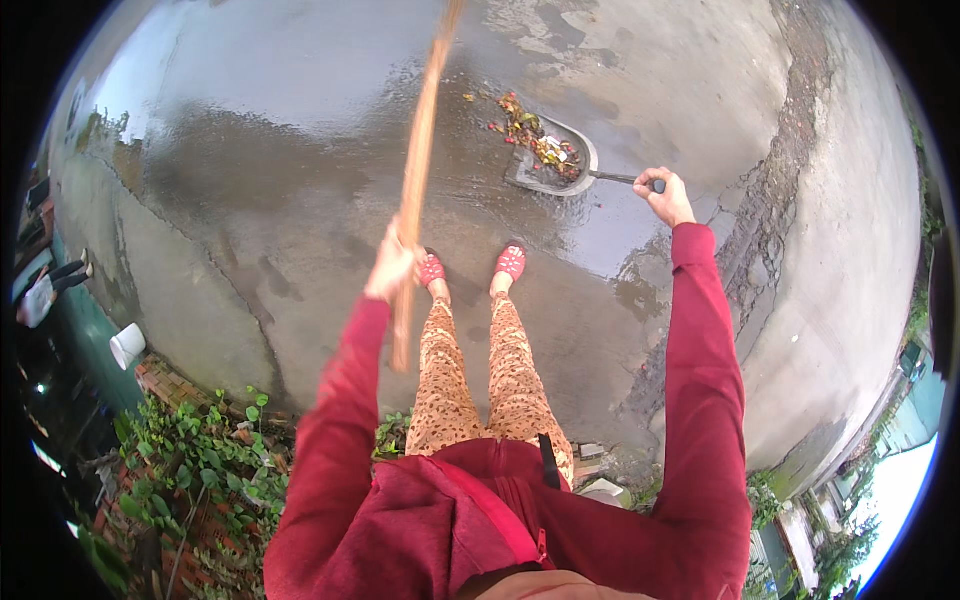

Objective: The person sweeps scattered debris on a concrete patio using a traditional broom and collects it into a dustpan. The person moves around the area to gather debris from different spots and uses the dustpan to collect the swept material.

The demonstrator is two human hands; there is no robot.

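My left hand (392, 266) is closed around a long wooden broom handle (420, 150) that runs up and away to the top edge; its head is out of view. My right hand (668, 196) grips the dark handle of a grey dustpan (585, 152) resting on the wet concrete ahead. The pan holds a heap of red, yellow and green leaf litter (545, 145), and more litter (508, 108) lies on the ground at its open mouth. My feet in red slippers (510, 262) stand just behind the pan.
Wet concrete ground (300, 150) spreads all around, cracked at the right (770, 200). Behind me on the left are a low brick edge with green plants (200, 450) and a white bucket (128, 345). Another person (45, 290) stands at the far left.
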